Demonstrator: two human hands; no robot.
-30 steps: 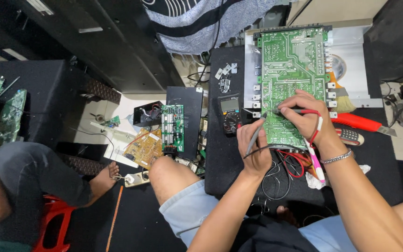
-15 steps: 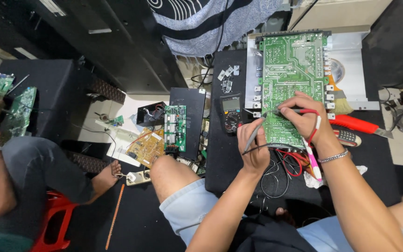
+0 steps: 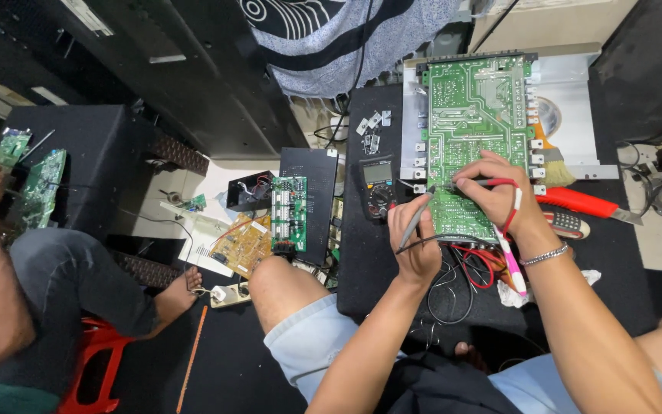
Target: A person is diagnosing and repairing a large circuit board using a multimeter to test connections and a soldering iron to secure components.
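A large green circuit board lies on a black bench top in front of me. My left hand holds a black test probe with its tip at the board's lower left edge. My right hand grips a red test probe, tip pressed onto the board's lower middle. Red and black leads loop below the board. A dark multimeter sits just left of the board.
A red-handled tool and a brush lie right of the board. Smaller circuit boards rest on the floor at centre left. Another person sits at the left on a red stool, holding green boards.
Both hands keep the probes on the board almost unmoved. The person at the left has shifted their arm and boards slightly.
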